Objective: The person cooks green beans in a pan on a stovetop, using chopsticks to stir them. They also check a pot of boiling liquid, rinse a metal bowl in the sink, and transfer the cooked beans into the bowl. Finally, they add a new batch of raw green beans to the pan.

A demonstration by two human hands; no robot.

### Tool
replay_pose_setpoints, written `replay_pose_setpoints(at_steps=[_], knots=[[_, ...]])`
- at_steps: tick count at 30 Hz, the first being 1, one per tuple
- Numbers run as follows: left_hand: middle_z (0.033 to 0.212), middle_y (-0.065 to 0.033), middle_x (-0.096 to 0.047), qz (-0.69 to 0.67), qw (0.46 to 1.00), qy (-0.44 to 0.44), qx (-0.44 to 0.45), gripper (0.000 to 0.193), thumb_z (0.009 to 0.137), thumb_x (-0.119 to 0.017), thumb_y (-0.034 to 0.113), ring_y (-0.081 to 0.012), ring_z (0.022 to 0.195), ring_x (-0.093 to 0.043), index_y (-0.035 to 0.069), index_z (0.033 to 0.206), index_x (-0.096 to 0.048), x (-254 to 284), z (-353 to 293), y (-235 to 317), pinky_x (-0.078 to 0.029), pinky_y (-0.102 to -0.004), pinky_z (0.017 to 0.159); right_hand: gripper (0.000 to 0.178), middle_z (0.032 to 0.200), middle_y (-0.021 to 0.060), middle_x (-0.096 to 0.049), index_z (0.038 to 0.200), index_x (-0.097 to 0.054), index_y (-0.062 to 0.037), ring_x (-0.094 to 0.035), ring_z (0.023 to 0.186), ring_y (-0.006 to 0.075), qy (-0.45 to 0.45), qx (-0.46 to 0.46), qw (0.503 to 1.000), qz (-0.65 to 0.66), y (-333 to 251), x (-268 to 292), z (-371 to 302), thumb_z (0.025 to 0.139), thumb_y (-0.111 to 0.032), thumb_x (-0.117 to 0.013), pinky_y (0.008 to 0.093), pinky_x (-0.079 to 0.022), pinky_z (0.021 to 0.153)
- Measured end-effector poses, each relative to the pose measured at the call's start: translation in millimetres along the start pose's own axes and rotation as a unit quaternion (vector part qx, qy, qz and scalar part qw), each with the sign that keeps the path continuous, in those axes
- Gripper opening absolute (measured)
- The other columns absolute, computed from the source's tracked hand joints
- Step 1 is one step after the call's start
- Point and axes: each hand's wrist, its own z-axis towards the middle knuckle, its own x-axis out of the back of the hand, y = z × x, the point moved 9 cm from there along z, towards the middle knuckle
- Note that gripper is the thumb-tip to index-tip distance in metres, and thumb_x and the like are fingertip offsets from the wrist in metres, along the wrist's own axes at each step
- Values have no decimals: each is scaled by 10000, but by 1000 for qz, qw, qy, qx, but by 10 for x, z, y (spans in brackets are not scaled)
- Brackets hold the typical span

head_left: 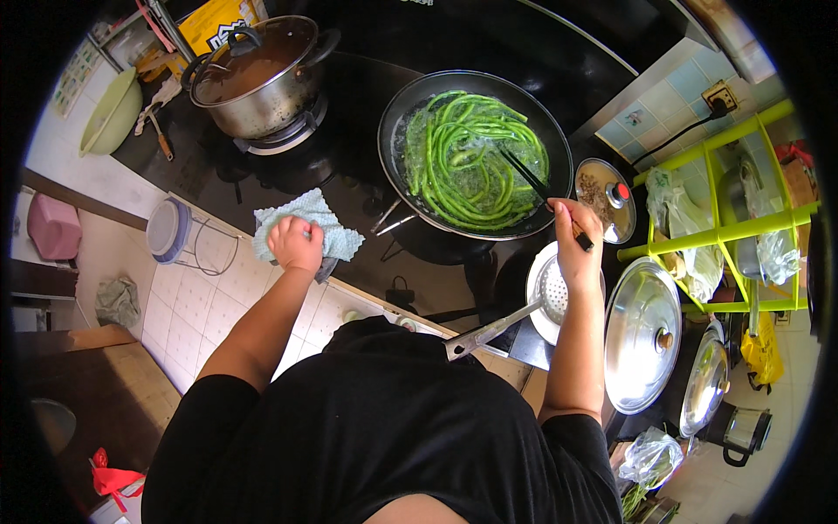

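Observation:
My right hand (578, 240) is closed round a pair of black chopsticks (529, 176). Their tips reach into the bubbling liquid of a dark wok (393, 131), where long green beans (429, 166) lie coiled. On the near edge of the black cooktop, my left hand (295, 246) grips a pale blue-green cloth (343, 236) with bent fingers. The wok's metal handle (391, 217) juts out to the right of the cloth. Beneath my right forearm, a perforated skimmer (553, 297) rests on a white plate (536, 272).
A lidded steel pot (253, 100) stands on the left burner. Right of the wok is a small glass-lidded dish (608, 196), then a green rack (720, 231) with bags. Large metal lids (642, 336) lean nearby. A stool (170, 231) stands at the left.

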Motion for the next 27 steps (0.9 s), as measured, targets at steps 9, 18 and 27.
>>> replay_pose_setpoints(at_steps=[9,18,27], knots=[[853,-17,-535,6,1000,4,-4,196,730,-621,278,-263,914,-482,132,654,-513,6,1,0,-326,-390,863,68,826,55,-642,818,-658,-55,-564,800,222,-57,84,993,67,-531,-42,-76,763,-82,-630,345,-386,825],[866,-15,-546,11,1000,-1,-4,190,725,-628,279,-261,920,-484,139,654,-521,-20,-3,-7,-329,-389,861,64,788,-8,-636,798,-675,-104,-553,836,160,-115,42,992,13,-267,-323,-135,791,-132,-618,376,-225,994],[871,-22,-551,10,1000,0,-5,186,723,-629,271,-272,930,-483,136,652,-522,-18,-4,2,-339,-400,846,62,768,-6,-635,803,-680,-107,-550,807,161,-109,41,993,-4,-225,-310,-189,784,-127,-625,342,-271,938]])
